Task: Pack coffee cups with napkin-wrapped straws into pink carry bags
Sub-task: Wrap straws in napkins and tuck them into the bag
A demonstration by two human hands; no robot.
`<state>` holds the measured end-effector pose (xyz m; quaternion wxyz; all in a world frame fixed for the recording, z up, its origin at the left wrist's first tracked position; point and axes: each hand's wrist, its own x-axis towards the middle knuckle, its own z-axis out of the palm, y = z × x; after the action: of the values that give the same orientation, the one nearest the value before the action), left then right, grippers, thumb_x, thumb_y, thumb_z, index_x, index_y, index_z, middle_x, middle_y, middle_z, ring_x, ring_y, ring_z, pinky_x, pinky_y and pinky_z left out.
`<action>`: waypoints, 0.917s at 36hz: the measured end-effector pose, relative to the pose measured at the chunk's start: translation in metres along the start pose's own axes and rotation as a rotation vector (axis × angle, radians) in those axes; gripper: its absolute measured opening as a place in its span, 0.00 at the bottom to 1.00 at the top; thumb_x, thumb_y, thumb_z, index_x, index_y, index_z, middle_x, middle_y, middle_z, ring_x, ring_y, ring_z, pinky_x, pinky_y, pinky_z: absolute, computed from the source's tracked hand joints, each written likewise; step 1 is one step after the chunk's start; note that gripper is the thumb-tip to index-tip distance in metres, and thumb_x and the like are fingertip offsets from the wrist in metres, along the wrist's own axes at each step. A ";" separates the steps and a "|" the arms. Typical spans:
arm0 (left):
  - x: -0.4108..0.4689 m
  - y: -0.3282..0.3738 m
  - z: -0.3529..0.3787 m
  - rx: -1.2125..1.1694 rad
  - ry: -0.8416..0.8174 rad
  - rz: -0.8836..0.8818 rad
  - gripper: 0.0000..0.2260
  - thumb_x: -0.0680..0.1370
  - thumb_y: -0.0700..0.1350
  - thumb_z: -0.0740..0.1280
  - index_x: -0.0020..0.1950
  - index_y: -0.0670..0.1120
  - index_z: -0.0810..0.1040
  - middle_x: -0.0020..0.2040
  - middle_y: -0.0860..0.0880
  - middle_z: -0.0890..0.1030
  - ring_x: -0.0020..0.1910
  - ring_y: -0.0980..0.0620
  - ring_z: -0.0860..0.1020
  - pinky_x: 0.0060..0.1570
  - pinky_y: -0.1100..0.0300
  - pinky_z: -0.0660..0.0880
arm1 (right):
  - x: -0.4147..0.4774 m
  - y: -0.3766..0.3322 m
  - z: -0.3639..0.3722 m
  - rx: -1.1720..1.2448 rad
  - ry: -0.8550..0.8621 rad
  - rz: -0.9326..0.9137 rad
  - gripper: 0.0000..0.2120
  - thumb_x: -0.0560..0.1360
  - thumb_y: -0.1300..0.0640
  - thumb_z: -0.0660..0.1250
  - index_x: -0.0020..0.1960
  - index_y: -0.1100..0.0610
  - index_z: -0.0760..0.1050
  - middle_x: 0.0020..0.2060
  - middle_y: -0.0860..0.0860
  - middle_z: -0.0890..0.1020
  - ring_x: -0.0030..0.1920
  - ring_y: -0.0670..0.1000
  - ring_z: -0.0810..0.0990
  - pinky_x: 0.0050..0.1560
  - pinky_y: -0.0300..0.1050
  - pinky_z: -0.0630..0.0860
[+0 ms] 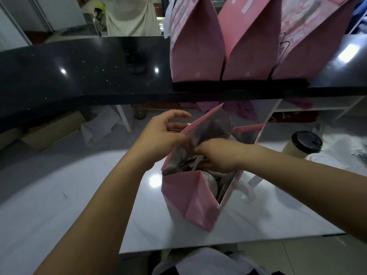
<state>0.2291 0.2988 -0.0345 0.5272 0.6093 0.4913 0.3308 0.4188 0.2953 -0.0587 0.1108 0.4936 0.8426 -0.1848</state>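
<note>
An open pink carry bag [186,197] stands on the white table [258,219] in front of me. My left hand [162,133] grips the bag's left upper edge with the thumb, its fingers spread. Reaching down into the bag's mouth, my right hand [218,155] is closed on a white napkin-wrapped straw [195,162]. A white cup [210,182] shows inside the bag below the hand. A second coffee cup [301,144] with a black lid stands on the table to the right.
Three closed pink bags [196,48] stand in a row on the black counter [79,76] behind. A person in a light apron [131,14] stands beyond the counter. White napkins [337,153] lie at the right. Boxes and shelves sit under the counter.
</note>
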 end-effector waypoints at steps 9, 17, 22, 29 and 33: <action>-0.003 -0.004 -0.005 0.069 0.112 0.011 0.18 0.74 0.36 0.74 0.56 0.57 0.81 0.47 0.56 0.85 0.45 0.62 0.83 0.39 0.67 0.80 | -0.037 0.020 -0.036 0.381 0.225 -0.107 0.11 0.80 0.51 0.65 0.60 0.46 0.81 0.49 0.33 0.82 0.51 0.33 0.79 0.51 0.31 0.76; -0.002 -0.007 0.002 0.102 0.160 0.008 0.14 0.75 0.40 0.75 0.53 0.58 0.83 0.44 0.58 0.85 0.45 0.59 0.84 0.42 0.64 0.82 | -0.058 0.061 -0.040 0.384 0.336 -0.096 0.10 0.76 0.53 0.71 0.56 0.47 0.82 0.48 0.38 0.84 0.49 0.38 0.81 0.51 0.40 0.78; -0.005 -0.007 0.009 0.087 0.167 0.001 0.13 0.75 0.40 0.75 0.51 0.59 0.84 0.46 0.55 0.86 0.46 0.55 0.85 0.44 0.61 0.83 | -0.034 0.044 -0.033 -0.018 0.006 -0.143 0.24 0.73 0.54 0.69 0.68 0.46 0.73 0.60 0.42 0.79 0.55 0.46 0.77 0.49 0.40 0.74; -0.008 -0.003 0.017 0.096 0.197 -0.019 0.12 0.75 0.42 0.75 0.53 0.57 0.84 0.46 0.55 0.86 0.48 0.55 0.85 0.45 0.57 0.84 | 0.002 0.027 -0.015 -0.114 -0.310 -0.185 0.22 0.75 0.54 0.67 0.68 0.51 0.71 0.61 0.50 0.79 0.55 0.55 0.79 0.56 0.56 0.78; -0.009 0.000 0.018 0.088 0.215 -0.020 0.12 0.75 0.42 0.75 0.54 0.57 0.83 0.46 0.55 0.86 0.47 0.55 0.85 0.46 0.56 0.84 | 0.013 0.025 -0.013 -0.100 -0.326 -0.225 0.19 0.77 0.58 0.63 0.67 0.53 0.72 0.62 0.53 0.78 0.53 0.56 0.79 0.54 0.54 0.78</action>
<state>0.2432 0.2842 -0.0381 0.4477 0.5880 0.5650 0.3669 0.4338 0.3224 -0.0565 0.2491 0.3539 0.8713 -0.2313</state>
